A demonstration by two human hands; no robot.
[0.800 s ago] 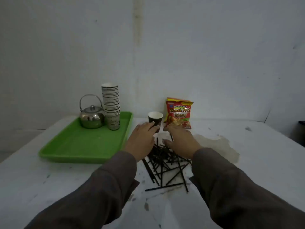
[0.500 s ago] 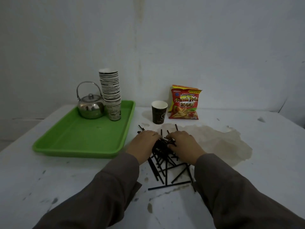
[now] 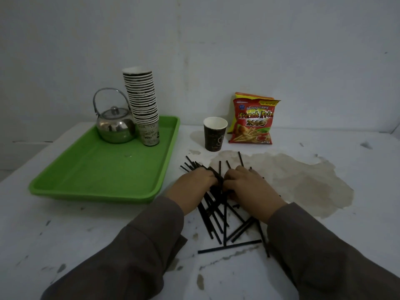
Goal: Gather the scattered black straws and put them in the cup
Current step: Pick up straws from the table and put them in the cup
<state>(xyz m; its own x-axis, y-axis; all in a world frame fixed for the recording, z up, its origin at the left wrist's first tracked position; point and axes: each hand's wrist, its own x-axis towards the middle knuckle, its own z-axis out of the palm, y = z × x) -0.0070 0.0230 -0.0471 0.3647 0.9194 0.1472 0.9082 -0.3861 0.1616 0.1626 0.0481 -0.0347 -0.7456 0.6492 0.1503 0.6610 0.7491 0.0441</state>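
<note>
Several thin black straws (image 3: pixel 218 215) lie crossed in a loose pile on the white table, some sticking out beyond my fingers. My left hand (image 3: pixel 192 187) and my right hand (image 3: pixel 249 189) rest palm down on the pile, side by side, fingers curled around the straws between them. A dark paper cup (image 3: pixel 214 134) with a white inside stands upright and empty just behind the pile, apart from both hands. One straw (image 3: pixel 229 246) lies crosswise nearest me.
A green tray (image 3: pixel 97 169) at the left holds a steel kettle (image 3: pixel 115 124) and a tall stack of paper cups (image 3: pixel 142 105). A red snack bag (image 3: pixel 253 121) leans at the wall right of the cup. A brownish stain (image 3: pixel 303 180) spreads at the right.
Both hands pulled back from beside the cup onto the straw pile and closed together over it. The view tilted down, so the objects sit higher and farther.
</note>
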